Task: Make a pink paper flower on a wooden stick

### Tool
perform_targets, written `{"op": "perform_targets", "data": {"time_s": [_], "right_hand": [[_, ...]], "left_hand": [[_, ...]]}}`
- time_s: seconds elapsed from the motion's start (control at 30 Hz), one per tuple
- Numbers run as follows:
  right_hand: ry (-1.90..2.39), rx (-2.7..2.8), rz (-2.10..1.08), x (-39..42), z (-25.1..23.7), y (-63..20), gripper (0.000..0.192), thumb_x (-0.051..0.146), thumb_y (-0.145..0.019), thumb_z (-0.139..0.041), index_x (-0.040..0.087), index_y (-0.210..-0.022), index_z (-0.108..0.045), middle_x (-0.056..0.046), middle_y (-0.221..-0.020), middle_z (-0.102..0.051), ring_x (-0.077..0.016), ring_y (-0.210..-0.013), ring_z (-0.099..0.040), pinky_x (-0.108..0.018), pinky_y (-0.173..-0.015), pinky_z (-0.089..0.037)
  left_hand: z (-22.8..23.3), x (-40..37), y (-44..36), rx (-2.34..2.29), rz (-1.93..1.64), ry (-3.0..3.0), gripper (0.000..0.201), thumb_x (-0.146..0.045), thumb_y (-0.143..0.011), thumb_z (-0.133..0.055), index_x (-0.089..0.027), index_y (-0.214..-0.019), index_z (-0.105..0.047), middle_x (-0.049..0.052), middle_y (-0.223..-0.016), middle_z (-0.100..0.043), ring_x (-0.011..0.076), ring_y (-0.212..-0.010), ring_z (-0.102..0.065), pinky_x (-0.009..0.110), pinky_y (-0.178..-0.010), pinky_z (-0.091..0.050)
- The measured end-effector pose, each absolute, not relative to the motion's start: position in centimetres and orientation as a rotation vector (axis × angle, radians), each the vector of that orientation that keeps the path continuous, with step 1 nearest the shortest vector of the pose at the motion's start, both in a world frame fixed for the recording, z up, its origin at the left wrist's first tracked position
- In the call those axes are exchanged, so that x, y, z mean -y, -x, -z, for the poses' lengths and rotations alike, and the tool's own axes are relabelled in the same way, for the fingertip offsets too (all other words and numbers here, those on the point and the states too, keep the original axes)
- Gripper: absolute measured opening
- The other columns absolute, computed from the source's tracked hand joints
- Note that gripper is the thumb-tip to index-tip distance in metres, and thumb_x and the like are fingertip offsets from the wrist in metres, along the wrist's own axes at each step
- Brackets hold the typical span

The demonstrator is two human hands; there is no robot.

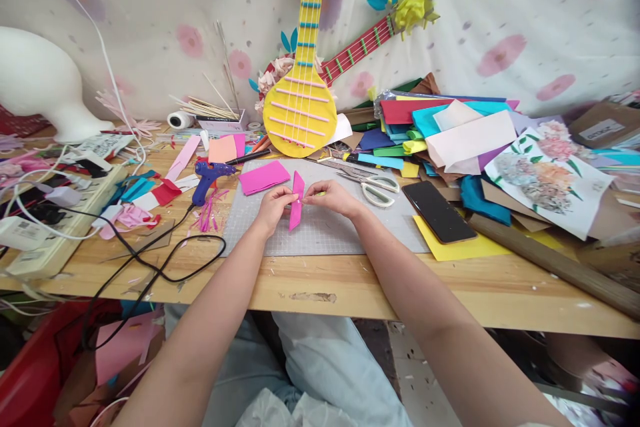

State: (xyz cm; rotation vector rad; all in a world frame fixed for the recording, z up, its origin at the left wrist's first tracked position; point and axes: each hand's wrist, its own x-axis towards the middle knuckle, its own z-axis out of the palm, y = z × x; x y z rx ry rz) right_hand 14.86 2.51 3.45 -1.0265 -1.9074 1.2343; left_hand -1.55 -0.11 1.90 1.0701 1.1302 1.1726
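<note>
Over the grey cutting mat [345, 233], my left hand [273, 210] pinches a folded magenta paper strip [296, 213] that stands tilted with pointed ends. My right hand [333, 199] is at the strip's right side, fingertips closed together close to its edge. A tiny yellowish bit shows by those fingers, too small to name. Behind my left hand lies a flat magenta paper piece [265, 177]. Scissors [373, 187] with pale handles rest beyond my right hand, blades partly apart.
At left are a blue glue gun [204, 181] with a looping black cord, paper scraps and a power strip [65, 220]. A phone [439, 211] lies on yellow paper at right, near piled coloured sheets [470, 137]. A yellow paper lute [300, 113] leans at the back.
</note>
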Motion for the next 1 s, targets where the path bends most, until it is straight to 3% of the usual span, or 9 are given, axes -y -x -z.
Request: {"op": "perform_targets", "data": {"time_s": [0.33,0.53,1.0], "right_hand": [[1.011,1.828,-1.221,-2.5,-3.3,-14.8,0.025,0.039,-0.060,-0.068,0.015,-0.064,-0.063,0.001,-0.065,-0.059,-0.0110,-0.065,-0.050,-0.025,-0.067,-0.038],[0.888,1.714,-1.413,-2.2,-3.6,-14.9,0.024,0.037,-0.060,-0.069,0.015,-0.067,-0.063,0.002,-0.067,-0.058,-0.0095,-0.065,-0.049,-0.025,-0.068,-0.039],[1.042,1.782,-1.207,-3.0,-2.5,-14.5,0.029,0.044,-0.059,-0.068,0.015,-0.065,-0.062,0.001,-0.067,-0.060,-0.0113,-0.066,-0.051,-0.025,-0.067,-0.039]], "left_hand": [[-2.0,0.1,1.4,-1.133,-1.214,-1.020,0.023,-0.030,-0.054,-0.068,-0.017,-0.058,-0.049,-0.003,-0.058,-0.055,0.0123,-0.057,-0.056,0.022,-0.048,-0.043],[-2.0,0.1,1.3,-1.106,-1.234,-1.007,0.025,-0.030,-0.053,-0.069,-0.017,-0.060,-0.049,-0.002,-0.060,-0.055,0.0143,-0.061,-0.059,0.022,-0.049,-0.044],[-2.0,0.1,1.3,-1.100,-1.217,-1.032,0.025,-0.031,-0.054,-0.068,-0.017,-0.059,-0.049,-0.003,-0.060,-0.054,0.0150,-0.061,-0.060,0.024,-0.050,-0.045]]}}
